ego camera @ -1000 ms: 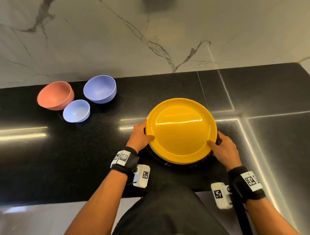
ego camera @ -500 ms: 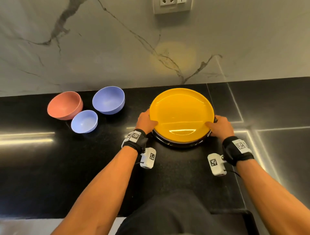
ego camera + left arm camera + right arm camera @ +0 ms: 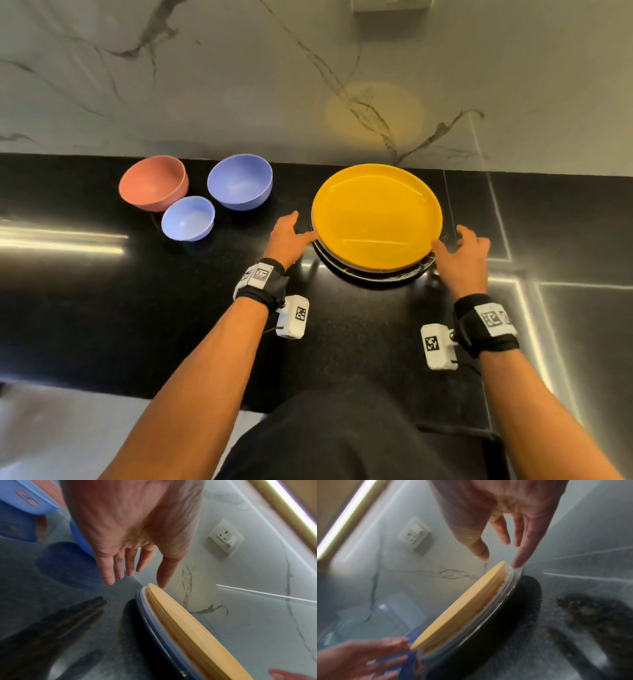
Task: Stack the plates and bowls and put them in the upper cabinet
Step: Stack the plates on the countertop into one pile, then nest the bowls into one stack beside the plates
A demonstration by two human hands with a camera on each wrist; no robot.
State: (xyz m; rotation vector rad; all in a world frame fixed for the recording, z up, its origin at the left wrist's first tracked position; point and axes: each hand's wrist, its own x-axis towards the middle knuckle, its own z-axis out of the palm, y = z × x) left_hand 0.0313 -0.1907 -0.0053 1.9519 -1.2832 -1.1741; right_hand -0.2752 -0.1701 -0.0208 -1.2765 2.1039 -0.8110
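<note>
Both hands, left hand and right hand, loose-fingered, flank the plate stack (lower plates mostly hidden).

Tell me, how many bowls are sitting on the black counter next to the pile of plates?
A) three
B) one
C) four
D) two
A: the head view shows a pink bowl, a big blue bowl and a small blue bowl grouped on the counter, off to the side of the plate stack.
</note>
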